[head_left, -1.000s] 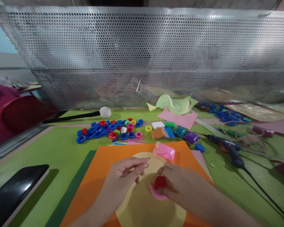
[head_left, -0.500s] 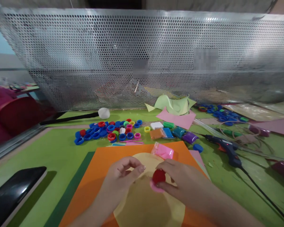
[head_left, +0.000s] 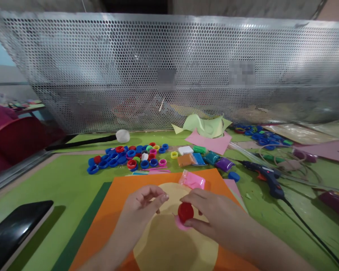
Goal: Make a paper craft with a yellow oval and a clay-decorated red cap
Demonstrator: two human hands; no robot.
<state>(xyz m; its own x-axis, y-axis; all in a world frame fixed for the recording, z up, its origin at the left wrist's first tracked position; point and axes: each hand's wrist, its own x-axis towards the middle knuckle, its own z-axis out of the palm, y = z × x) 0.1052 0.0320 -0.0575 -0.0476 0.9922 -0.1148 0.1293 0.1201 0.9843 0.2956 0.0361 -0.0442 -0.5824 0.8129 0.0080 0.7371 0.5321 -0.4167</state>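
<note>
A round red bottle cap [head_left: 185, 213] is gripped by its edge between the thumb and fingers of my right hand [head_left: 211, 210]. Just under it shows a flat pink round piece [head_left: 181, 224], mostly covered; I cannot tell whether it is stuck to the cap. My left hand [head_left: 144, 205] hovers to the left, thumb tip against curled fingers, and anything between them is too small to make out. Both hands are over a pale yellow paper circle [head_left: 175, 248] on an orange sheet [head_left: 98, 226]. A pink clay packet [head_left: 192, 180] lies at the sheet's far edge.
Beyond the sheet are loose bottle caps [head_left: 113, 160] and clay packets [head_left: 225, 164]. A glue gun [head_left: 267, 175] with its cord lies right, a phone [head_left: 19, 229] left. Crumpled green paper [head_left: 205, 125] rests before the perforated metal panel [head_left: 130, 67].
My right hand and the red cap have shifted slightly left. The left hand's thumb and fingers have drawn a little closer together. The view has turned slightly.
</note>
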